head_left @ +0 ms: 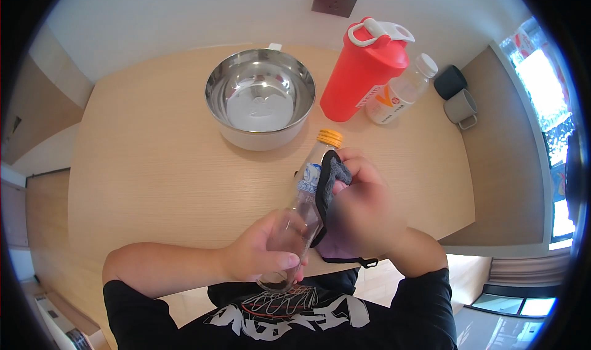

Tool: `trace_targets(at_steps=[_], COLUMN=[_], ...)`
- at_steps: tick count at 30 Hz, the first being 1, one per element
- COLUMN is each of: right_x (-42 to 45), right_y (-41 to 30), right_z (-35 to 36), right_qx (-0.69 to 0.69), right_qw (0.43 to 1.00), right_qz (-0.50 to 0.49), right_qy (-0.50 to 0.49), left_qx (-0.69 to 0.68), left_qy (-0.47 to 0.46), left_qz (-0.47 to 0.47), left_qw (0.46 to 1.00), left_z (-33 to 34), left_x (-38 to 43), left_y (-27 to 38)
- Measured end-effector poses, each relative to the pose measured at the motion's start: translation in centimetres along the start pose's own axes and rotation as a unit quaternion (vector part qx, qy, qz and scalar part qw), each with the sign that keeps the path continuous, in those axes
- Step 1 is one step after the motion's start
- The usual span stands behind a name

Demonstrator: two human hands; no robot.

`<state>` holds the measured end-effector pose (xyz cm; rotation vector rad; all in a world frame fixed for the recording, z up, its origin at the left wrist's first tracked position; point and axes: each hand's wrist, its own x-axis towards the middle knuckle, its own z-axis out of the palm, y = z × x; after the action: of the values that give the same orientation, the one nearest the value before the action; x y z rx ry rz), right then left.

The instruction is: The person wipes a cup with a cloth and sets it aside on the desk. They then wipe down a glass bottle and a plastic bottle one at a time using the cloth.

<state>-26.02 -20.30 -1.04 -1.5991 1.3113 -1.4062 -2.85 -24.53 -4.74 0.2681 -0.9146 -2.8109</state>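
A clear glass bottle (302, 202) with a yellow cap and a blue printed design is tilted over the table's near edge, its capped end pointing away from me. My left hand (268, 248) grips the bottle near its base, the thumb on top. My right hand (369, 202) pinches a grey cloth with black trim (327, 188) against the bottle's upper right side. The cloth's purple side hangs below, with a small black clip at its corner. Part of the right hand is blurred.
On the wooden table (152, 174) stands a steel-lined bowl (261, 101) beyond the bottle. To its right are a red shaker bottle (362, 73), a clear plastic bottle (399, 94) with a white cap, a dark cup (450, 82) and a grey mug (461, 106) beside a side panel (503, 165).
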Motion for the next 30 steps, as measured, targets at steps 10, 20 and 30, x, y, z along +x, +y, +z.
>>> trace_targets(at_steps=[10, 20, 30], right_x=[0.7, 0.5, 0.5], right_y=[0.6, 0.3, -1.4], right_z=[-1.2, -0.6, 0.5], right_qx=[0.148, 0.479, 0.545], right_qw=[0.984, 0.835, 0.824], right_qz=[-0.091, 0.244, 0.153], right_qy=[0.039, -0.118, -0.037], left_qx=[-0.006, -0.170, -0.043], left_qy=[-0.051, -0.210, -0.120], left_qz=[0.010, -0.109, -0.114], left_qw=[0.999, 0.957, 0.985], left_z=[-0.5, -0.8, 1.4], left_x=[-0.3, 0.6, 0.7], left_y=[-0.5, 0.1, 0.8])
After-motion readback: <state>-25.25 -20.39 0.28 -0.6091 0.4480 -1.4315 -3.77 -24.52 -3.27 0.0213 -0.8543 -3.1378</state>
